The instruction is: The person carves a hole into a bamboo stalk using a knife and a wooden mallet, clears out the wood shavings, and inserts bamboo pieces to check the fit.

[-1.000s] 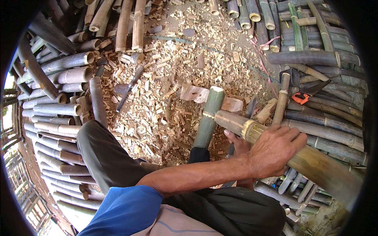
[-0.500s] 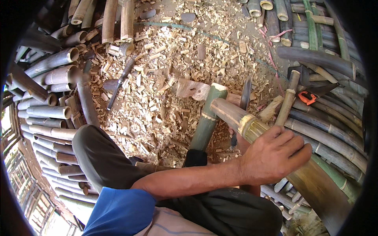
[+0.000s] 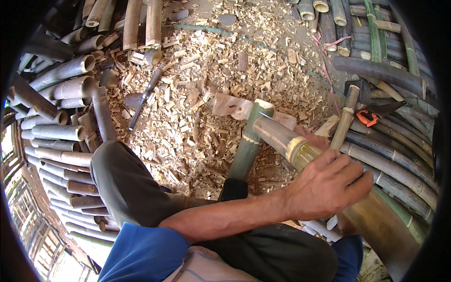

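Note:
My left arm crosses in front of me, and my left hand (image 3: 326,188) is closed around a thick bamboo pole (image 3: 272,134). The pole slants from the lower right toward the middle. Its tapered, pale-cut end lies across the top of a green bamboo post (image 3: 245,157), whose lower part is wrapped in black. Behind the pole is my right hand (image 3: 314,139), partly hidden, with its fingers mostly out of sight. Near the pole's cut end shows the thin tip of a knife blade (image 3: 266,114); the pole covers the rest of the knife.
Wood chips (image 3: 188,94) cover the ground. A dark-handled long tool (image 3: 146,96) lies on them at left. Stacked bamboo poles (image 3: 61,133) line the left side, more bamboo poles (image 3: 394,157) the right. An orange-handled saw (image 3: 369,117) rests on the right stack.
The blade, earlier seen upright beyond the pole, has swung so only its tip shows by the cut end. My right hand has moved up and right behind the pole. The left hand keeps its grip.

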`<state>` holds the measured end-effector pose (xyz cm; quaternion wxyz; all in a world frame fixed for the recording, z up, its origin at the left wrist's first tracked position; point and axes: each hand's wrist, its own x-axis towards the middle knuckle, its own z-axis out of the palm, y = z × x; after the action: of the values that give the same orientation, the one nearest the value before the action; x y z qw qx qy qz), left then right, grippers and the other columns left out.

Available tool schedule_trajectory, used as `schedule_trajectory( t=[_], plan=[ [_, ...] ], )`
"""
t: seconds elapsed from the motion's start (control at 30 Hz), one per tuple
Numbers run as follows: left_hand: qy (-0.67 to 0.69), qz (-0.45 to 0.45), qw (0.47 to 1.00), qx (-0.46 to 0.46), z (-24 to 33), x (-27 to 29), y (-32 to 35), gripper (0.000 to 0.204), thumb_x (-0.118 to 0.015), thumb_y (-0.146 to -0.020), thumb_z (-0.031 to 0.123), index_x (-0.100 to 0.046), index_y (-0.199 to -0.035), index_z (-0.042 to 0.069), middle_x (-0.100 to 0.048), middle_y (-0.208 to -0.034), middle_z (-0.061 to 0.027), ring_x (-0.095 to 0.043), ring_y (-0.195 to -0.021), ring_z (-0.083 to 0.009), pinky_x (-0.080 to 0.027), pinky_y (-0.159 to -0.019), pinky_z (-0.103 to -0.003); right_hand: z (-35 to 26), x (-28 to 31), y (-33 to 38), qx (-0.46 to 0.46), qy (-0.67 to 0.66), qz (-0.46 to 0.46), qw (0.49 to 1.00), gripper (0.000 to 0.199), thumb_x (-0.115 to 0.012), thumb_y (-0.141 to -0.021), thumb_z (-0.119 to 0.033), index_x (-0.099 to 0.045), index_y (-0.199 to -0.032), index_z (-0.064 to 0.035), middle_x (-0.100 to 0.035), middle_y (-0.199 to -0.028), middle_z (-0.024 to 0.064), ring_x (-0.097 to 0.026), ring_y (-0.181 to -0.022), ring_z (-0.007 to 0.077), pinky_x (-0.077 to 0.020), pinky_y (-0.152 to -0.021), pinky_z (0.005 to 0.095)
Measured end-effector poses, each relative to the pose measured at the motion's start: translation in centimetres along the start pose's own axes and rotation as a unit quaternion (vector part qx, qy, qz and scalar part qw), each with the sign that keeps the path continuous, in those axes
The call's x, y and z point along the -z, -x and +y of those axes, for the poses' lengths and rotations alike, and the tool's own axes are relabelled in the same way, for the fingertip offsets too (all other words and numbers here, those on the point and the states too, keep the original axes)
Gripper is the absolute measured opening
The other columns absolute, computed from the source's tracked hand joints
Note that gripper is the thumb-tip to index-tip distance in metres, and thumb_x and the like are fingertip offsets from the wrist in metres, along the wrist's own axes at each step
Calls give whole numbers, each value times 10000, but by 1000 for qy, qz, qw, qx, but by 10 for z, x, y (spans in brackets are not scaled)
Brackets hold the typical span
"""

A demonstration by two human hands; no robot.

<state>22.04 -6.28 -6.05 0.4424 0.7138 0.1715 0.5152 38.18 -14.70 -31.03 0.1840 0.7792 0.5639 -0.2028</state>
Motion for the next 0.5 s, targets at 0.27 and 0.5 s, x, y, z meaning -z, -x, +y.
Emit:
schedule_trajectory(
  t=[0.27, 0.5],
  plan=[
    [-7, 6, 1000, 3, 2, 2, 4, 358, -670, -739, 154, -626, -1076, 42, -575, -878, -77, -614, -823, -266, -476, -727, -402, 31, 31, 84, 19, 67, -48, 996, 195, -625, -976, -160, -595, -1150, -79, -658, -886, 133, -681, -839, 298, -554, -752, 451],
    [-37, -6, 972, 230, -90, 18, -111, 509, -802, -718, 152, -603, -1108, -109, -735, -880, -252, -749, -729, -380, -616, -608, -452, 34, 78, 163, 91, 82, 123, 985, 210, -598, -919, -94, -585, -1122, -45, -646, -887, 169, -687, -841, 354, -573, -732, 465]
  ],
)
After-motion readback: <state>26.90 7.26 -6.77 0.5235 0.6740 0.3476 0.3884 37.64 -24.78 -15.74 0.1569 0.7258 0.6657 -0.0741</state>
